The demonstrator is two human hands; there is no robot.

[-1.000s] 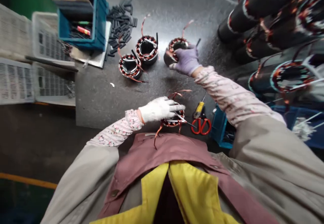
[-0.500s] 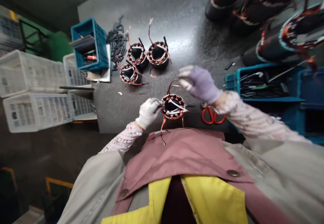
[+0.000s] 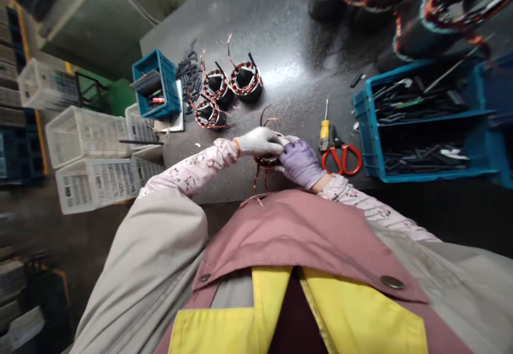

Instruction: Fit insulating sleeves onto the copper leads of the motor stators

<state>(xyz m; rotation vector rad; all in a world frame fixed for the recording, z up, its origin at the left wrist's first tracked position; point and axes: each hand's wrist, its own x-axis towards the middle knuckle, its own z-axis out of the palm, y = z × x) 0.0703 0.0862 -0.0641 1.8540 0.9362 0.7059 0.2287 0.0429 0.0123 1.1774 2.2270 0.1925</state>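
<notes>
A small motor stator (image 3: 266, 160) with copper windings and loose copper leads sits at the near edge of the dark table (image 3: 292, 60). My left hand (image 3: 258, 140), in a white glove, lies over its top with fingers closed on it. From the right, my right hand (image 3: 300, 162), in a purple glove, grips the same stator. The two gloves cover most of it. Three more wound stators (image 3: 228, 89) stand grouped further back on the table.
Red-handled scissors (image 3: 342, 157) and a yellow screwdriver (image 3: 324, 128) lie right of my hands. A blue bin (image 3: 366, 124) of tools is at right, a small blue bin (image 3: 157, 84) and black sleeves (image 3: 190, 73) at back left. Large stators (image 3: 401, 7) are stacked far right. White crates (image 3: 86, 156) stand left.
My right hand set a stator down by the group at the back, then came back and closed on the near stator. The camera view swung left and down.
</notes>
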